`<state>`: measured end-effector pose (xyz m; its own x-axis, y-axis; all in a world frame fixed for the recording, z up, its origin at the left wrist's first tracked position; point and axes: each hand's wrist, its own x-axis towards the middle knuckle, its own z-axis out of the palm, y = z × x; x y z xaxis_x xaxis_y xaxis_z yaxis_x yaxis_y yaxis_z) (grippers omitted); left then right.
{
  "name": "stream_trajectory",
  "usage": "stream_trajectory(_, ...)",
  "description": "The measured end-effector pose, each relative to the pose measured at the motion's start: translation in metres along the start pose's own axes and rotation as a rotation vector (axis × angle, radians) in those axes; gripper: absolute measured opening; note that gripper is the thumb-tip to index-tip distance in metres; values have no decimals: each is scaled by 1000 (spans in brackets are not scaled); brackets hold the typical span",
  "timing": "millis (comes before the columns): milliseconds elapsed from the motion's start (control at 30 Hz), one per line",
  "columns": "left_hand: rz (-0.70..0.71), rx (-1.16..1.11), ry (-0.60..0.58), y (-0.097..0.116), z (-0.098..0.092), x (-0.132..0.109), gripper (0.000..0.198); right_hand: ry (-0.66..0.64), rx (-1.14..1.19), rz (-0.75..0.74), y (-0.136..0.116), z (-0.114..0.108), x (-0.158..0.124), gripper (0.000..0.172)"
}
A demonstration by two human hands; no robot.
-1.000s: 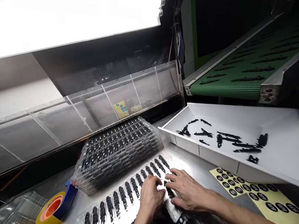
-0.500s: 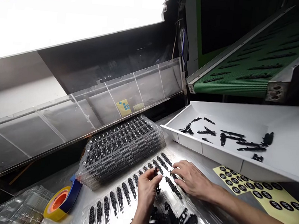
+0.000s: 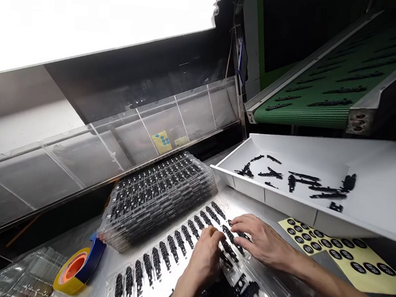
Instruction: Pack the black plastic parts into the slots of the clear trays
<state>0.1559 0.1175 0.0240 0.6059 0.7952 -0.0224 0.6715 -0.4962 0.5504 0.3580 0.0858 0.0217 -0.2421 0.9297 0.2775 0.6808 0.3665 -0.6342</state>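
Under my hands lies a clear plastic tray (image 3: 182, 265) with a long row of narrow black plastic parts (image 3: 158, 263) and a shorter second row started at its right. My left hand (image 3: 205, 255) is curled palm down over the tray, its fingertips beside a black part (image 3: 229, 251); what they pinch is hidden. With fingers bent, my right hand (image 3: 261, 239) grips another black part (image 3: 241, 240) in the second row, between thumb and fingers. A loose heap of black parts (image 3: 246, 293) lies on the tray's near side, partly behind my left forearm.
Behind stands a stack of filled clear trays (image 3: 158, 205). A white bin (image 3: 290, 205) with scattered black parts stands at right, below a green conveyor (image 3: 301, 112). Sticker sheets (image 3: 373, 281) lie at right; tape rolls (image 3: 73, 269) and clear trays (image 3: 23, 276) at left.
My left hand has turned palm down and moved slightly right and down; the black part it pinched is now hidden from view. My right hand stays over the second row.
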Motion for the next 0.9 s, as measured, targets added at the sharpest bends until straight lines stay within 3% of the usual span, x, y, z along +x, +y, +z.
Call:
stream_trajectory(167, -94, 117, 73, -11, 11, 0, 23, 4, -48, -25, 6, 5, 3, 26)
stream_trajectory(333, -138, 203, 80, -12, 13, 0, 23, 5, -69, -61, 11, 9, 4, 25)
stream_trajectory(500, -34, 260, -36, -12, 3, -2, 26, -24, -119, -55, 19, 13, 10, 27)
stream_trajectory(633, 32, 301, -100, -16, -3, 6, 23, -118, -198, -34, 31, 25, 18, 28)
stream_trajectory(767, 86, 338, -124, -21, -7, 12, 13, -196, -227, -81, 38, 30, 20, 26)
stream_trajectory(900, 112, 369, -122, -20, -9, 13, 24, -172, -260, -33, 34, 28, 15, 29)
